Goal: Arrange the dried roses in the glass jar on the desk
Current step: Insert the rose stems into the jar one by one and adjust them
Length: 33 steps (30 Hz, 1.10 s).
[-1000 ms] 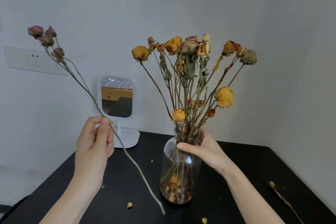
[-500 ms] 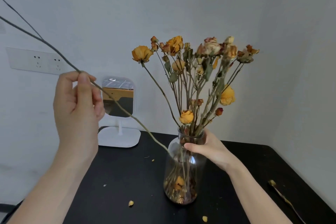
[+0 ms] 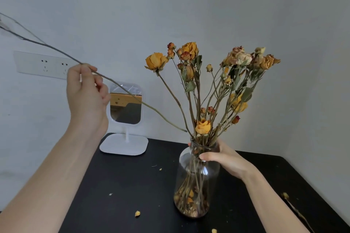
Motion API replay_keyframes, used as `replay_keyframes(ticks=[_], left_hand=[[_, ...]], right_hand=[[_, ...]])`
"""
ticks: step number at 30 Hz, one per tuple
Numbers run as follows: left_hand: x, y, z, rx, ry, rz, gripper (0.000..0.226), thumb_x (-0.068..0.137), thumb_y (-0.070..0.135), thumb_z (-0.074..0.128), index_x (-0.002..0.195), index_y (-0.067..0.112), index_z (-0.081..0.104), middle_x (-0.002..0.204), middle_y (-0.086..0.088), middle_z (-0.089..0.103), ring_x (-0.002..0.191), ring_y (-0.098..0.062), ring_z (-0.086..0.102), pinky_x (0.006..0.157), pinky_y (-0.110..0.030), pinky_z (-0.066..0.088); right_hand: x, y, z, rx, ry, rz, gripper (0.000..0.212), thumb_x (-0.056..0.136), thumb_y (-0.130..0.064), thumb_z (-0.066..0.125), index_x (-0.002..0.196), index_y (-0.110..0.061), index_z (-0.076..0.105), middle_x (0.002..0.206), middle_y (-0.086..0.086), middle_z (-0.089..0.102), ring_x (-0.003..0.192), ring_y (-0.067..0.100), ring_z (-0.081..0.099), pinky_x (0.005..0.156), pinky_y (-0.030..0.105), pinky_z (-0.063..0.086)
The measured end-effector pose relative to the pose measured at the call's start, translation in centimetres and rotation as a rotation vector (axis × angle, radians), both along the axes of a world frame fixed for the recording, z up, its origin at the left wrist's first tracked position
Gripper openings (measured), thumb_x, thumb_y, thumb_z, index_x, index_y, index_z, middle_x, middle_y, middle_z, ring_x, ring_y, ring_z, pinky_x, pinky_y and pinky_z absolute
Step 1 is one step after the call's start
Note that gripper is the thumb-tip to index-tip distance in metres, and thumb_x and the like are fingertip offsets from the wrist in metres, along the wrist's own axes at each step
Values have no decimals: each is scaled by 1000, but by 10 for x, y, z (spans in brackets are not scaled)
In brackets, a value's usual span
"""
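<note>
Left hand [image 3: 87, 92] pinching long stem [image 3: 142, 101]; right hand [image 3: 227, 159] gripping glass jar [image 3: 197, 185] (at neck)

The long stem [image 3: 121, 89] runs off the left edge — its upper end is out of view. The fingers of the right grip [image 3: 227, 161] mostly vanish behind the neck of the glass jar [image 3: 196, 191]. A loose stem [image 3: 295, 212] on the desk [image 3: 132, 185] is cut by the bottom edge.

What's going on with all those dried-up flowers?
A person is arranging dried roses in a glass jar on a black desk. The right hand grips the jar's neck to steady it. The left hand pinches one long stem, its bottom tip just above and beside the jar's mouth, not in yet. A spare stem lies on the desk, at the right.
</note>
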State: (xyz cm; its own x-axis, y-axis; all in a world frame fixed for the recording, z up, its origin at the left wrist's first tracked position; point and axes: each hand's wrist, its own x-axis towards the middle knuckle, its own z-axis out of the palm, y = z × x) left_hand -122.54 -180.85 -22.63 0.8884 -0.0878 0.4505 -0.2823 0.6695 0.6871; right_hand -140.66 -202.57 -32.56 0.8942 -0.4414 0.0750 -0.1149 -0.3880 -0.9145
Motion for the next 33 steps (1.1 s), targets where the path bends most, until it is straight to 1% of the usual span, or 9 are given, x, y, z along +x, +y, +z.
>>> replay_keyframes(ticks=[3,7,10,17,20,26,28,31,33], left_hand=[[0,-12,1,42,12,-58,28,101,18,30,78,22,45,59,7,37,39,-3,27,39,-15,19],[0,-30,7,86,8,-108,27,100,18,33,78,22,47,60,6,37,39,-4,25,39,-15,16],[-2,-40,15,74,-12,-128,26,100,17,33,78,21,48,60,5,36,39,-4,24,39,-15,17],[-7,-60,26,241,-114,-209,26,99,12,38,81,22,54,63,1,42,39,-5,27,37,-15,20],[-5,-61,30,288,-171,-167,27,97,8,38,81,22,55,65,0,44,38,-4,30,37,-14,23],[1,-54,47,301,-304,-100,26,98,20,41,74,22,51,61,3,45,40,-2,35,36,-13,27],[-2,-58,46,341,-331,-162,28,97,13,39,74,22,52,59,5,49,42,-4,37,36,-13,26],[-6,-69,38,387,-285,-292,43,88,-8,26,75,20,56,57,2,46,43,-7,33,36,-12,24],[-7,-75,34,424,-260,-334,39,91,-3,31,76,19,59,55,4,44,41,-6,33,35,-12,25]], right_hand=[[0,0,0,6,4,3,76,51,-46,74,121,-26,51,121,-2,61,115,14,55,102,34,40],[-1,-1,-1,18,6,0,65,61,-35,73,121,-26,50,122,-2,60,115,13,54,100,31,40],[0,-2,-2,24,11,-3,62,63,-33,71,122,-26,51,122,-3,61,115,13,55,102,33,40],[-1,-1,-2,14,2,9,72,52,-47,74,118,-29,52,119,-5,62,112,11,57,100,31,42],[-1,-3,-3,17,0,10,68,56,-44,75,118,-30,52,118,-5,63,112,11,58,99,30,43],[-2,-4,-4,5,-9,21,69,56,-46,75,119,-31,52,118,-6,64,110,7,59,93,25,44],[-1,-4,-4,2,-12,25,70,55,-46,75,119,-30,52,118,-6,64,110,8,59,96,29,44],[-1,-4,-5,1,-10,21,72,55,-47,75,120,-29,51,119,-5,63,112,10,58,100,32,43],[-1,-4,-5,0,-10,25,73,55,-48,75,122,-29,50,121,-4,62,113,11,57,100,33,43]])
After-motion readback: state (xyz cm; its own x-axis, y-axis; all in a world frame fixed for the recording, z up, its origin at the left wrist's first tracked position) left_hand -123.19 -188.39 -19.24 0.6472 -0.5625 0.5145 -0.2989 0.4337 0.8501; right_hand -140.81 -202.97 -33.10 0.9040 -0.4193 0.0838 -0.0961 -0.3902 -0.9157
